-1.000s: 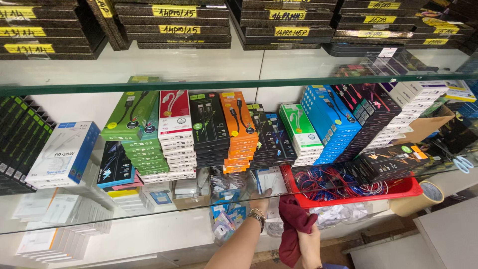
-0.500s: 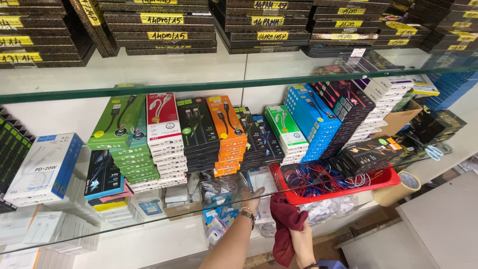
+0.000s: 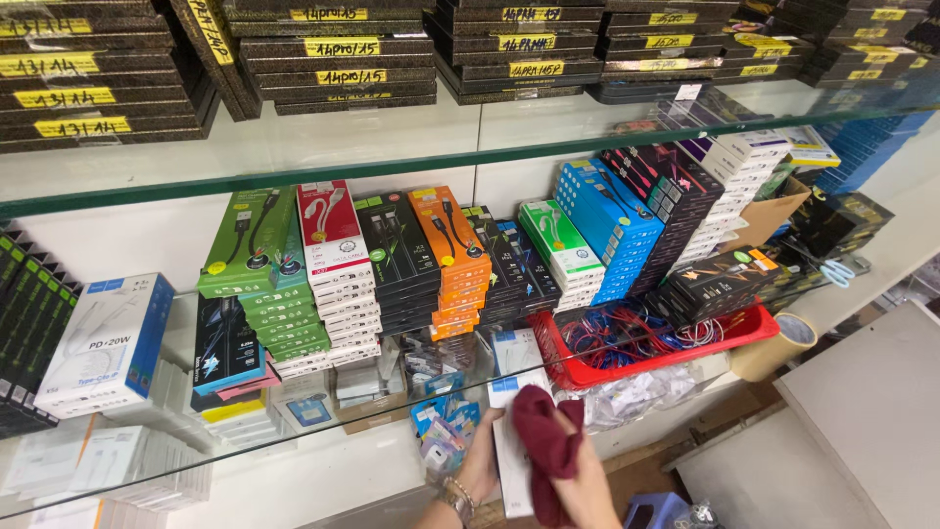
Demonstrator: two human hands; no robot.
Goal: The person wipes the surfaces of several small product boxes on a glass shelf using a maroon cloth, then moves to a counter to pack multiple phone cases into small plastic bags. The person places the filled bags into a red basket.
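Glass shelves (image 3: 294,178) — right hand (image 3: 585,487), crumpled maroon cloth (image 3: 544,446); left hand (image 3: 480,466), flat white box (image 3: 513,443).

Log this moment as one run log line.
left hand: on white box | right hand: holding maroon cloth | near: red tray

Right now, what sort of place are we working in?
Most likely a phone accessory shop or its stockroom: glass shelves carry rows of boxed cables, a red tray holds loose cables, and flat dark boxes are stacked above.
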